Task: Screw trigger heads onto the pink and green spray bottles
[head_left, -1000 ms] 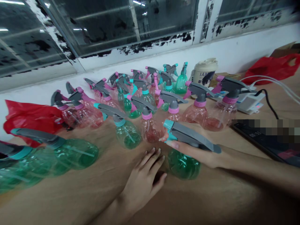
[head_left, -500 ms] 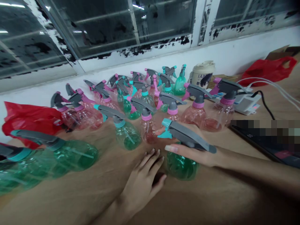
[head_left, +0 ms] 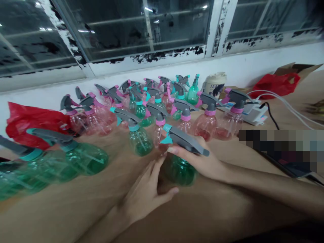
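Right hand (head_left: 204, 160) wrapped round the neck of a translucent green, bulb-shaped plastic spray bottle (head_left: 183, 172), roughly upright, 5 o'clock in my view. Left hand (head_left: 143, 194) empty, fingers extended, 8 o'clock from it; contact unclear. Should be light; glossy thin wall probably slick, likely dents if squeezed. Best hold: neck, under the stiff grey-and-turquoise trigger head (head_left: 187, 140). Clear pink-tinted round bottle (head_left: 206, 130) at 1 o'clock. Tabletop (head_left: 63, 212) tan, smooth-looking.
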{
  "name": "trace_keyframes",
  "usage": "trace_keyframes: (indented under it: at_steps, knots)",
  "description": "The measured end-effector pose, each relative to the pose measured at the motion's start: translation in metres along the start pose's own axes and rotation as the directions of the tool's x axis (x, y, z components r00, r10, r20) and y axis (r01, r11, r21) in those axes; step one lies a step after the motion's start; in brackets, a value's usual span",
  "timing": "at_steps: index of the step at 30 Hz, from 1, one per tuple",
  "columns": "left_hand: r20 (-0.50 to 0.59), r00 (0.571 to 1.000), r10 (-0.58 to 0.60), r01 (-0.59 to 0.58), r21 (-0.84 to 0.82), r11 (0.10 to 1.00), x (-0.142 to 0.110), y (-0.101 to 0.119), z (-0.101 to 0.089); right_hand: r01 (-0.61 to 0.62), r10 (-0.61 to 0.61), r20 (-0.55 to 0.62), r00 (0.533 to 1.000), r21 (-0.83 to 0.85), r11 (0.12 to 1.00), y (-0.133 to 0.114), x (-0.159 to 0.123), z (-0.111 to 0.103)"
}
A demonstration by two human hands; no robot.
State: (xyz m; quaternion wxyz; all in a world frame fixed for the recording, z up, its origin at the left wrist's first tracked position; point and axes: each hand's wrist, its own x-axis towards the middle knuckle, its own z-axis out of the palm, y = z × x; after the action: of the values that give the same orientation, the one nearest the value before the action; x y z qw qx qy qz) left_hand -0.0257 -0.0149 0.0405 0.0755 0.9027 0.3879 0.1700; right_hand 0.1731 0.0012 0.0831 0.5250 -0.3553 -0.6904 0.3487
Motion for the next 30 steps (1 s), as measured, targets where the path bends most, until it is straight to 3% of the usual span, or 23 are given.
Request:
trace_keyframes:
  at_steps: [5,10,14,19,25,30]
  knots:
    - [-0.125,0.988,-0.087,0.085,-0.024,0.996,-0.02,0.0,-0.021,-0.012,0.007,0.065,0.998,0.074,0.997,-0.006,0.0,0.035]
    - [-0.306,0.945,-0.113,0.115,-0.014,0.993,-0.044,-0.004,-0.034,0.143,-0.153,0.115,0.981,0.088,0.986,-0.009,0.01,0.081]
    - [-0.336,0.937,-0.094,0.108,0.022,0.994,-0.063,-0.02,-0.044,0.244,-0.251,0.161,0.955,0.06,0.968,-0.011,0.02,0.105]
    - [-0.292,0.944,-0.153,0.166,0.021,0.986,-0.077,-0.045,-0.06,0.268,-0.251,0.151,0.956,-0.105,0.958,-0.013,0.021,0.116]
    - [-0.394,0.903,-0.174,0.243,0.132,0.961,-0.076,-0.076,-0.07,0.12,-0.096,0.075,0.993,-0.455,0.883,-0.011,0.021,0.116]
    - [-0.427,0.876,-0.223,0.33,0.193,0.924,-0.068,-0.09,-0.076,0.123,-0.071,0.112,0.991,-0.586,0.801,-0.013,0.032,0.111]
